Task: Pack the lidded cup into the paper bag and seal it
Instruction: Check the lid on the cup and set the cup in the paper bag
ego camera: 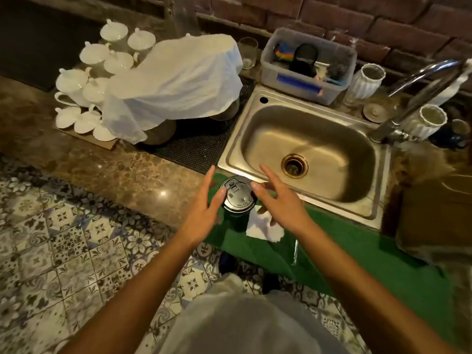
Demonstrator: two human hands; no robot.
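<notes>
A dark cup with a black plastic lid [237, 194] stands upright on a green mat [357, 254] at the counter's front edge, just before the sink. My left hand [204, 213] is at its left side and my right hand [278, 200] at its right, both with fingers spread and fingertips close to or touching the lid rim. Neither hand grips the cup. A white paper piece [263, 227] lies on the mat beside the cup, partly under my right hand. A brown paper bag [434, 218] sits at the right edge of the counter.
A steel sink [306, 146] lies behind the cup, with a faucet [419, 90] at its right. White teacups [86, 93] and a cloth-covered heap [178, 83] stand at back left on a black mat. A plastic tub [306, 65] and white vases [365, 77] line the brick wall.
</notes>
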